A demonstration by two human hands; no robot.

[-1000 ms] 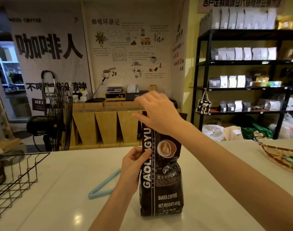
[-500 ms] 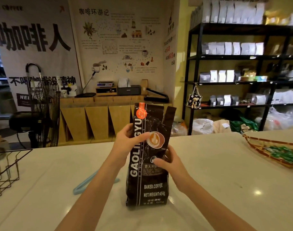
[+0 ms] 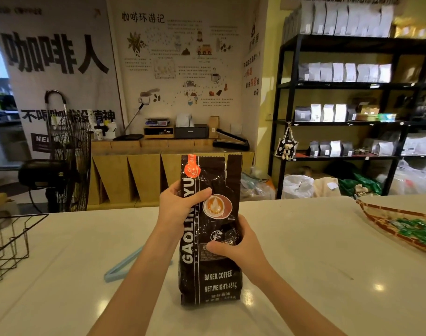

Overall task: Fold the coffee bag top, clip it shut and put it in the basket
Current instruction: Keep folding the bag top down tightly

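Black glossy coffee bag (image 3: 210,238) standing upright on the near middle of the white worktop (image 3: 304,251), top unfolded and straight. Gripped by left hand (image 3: 180,207) round the upper left edge and right hand (image 3: 236,243) closed on the lower right side. Nothing done yet: fold, pale blue clip (image 3: 124,265) lying just left, then wire basket (image 3: 10,241) far left.

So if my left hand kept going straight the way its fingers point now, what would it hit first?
Your left hand is already wrapped around the upright black foil coffee bag, fingers pointing right across its front. It would simply press into the bag; nothing else lies between.
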